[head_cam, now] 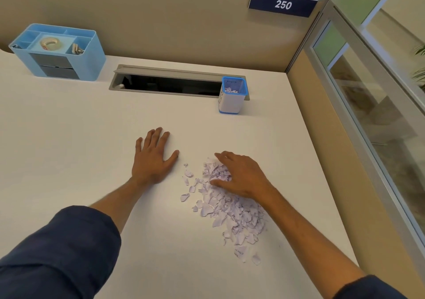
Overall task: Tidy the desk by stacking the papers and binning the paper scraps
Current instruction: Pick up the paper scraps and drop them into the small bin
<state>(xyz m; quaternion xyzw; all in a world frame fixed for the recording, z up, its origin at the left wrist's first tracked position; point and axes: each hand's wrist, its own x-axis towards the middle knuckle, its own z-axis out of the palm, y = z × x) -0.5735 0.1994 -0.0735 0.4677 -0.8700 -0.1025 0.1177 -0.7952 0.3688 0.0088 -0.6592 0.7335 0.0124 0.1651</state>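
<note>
Looking down, I see the white desk [69, 137] filling most of my view, a grey cable slot [165, 82] cut in near the partition. At the back left sits a blue organiser [89, 52] holding a tape roll [49, 42]. My left hand [151, 158] lies flat on the desk, fingers straight and spread. My right hand [241, 176] curls over the heap of paper scraps [232, 209], gathering some under its fingers. Beyond stands the small blue-rimmed bin [232, 101], a few scraps inside.
</note>
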